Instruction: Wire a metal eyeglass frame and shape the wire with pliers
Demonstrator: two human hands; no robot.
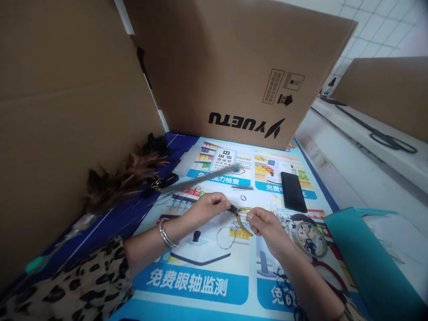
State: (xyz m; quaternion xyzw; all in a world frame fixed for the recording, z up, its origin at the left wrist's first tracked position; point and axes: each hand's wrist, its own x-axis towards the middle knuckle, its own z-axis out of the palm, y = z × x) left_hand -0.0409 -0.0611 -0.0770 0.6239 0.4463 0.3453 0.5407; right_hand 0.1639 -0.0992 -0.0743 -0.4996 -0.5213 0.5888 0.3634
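Near the middle of the printed table cover, my left hand (216,204) is closed in a pinch, its fingertips at the dark jaws of a pair of pliers (246,228) with yellow handles. My right hand (265,225) is also pinched shut, just right of the handles. Whatever thin thing the fingers hold is too small to make out. I cannot tell whether the pliers are touched or lie on the table below. A thin wire ring (218,237) lies below the pliers, and a small black loop (243,198) above them.
A bundle of thin wires (203,178) lies beyond my left hand. At right are a black phone (293,191), a round clear dish (324,243) and a teal box (364,249). Brown feathers (117,174) lie left; cardboard panels (240,67) stand behind. Dark loops (284,290) lie near my right forearm.
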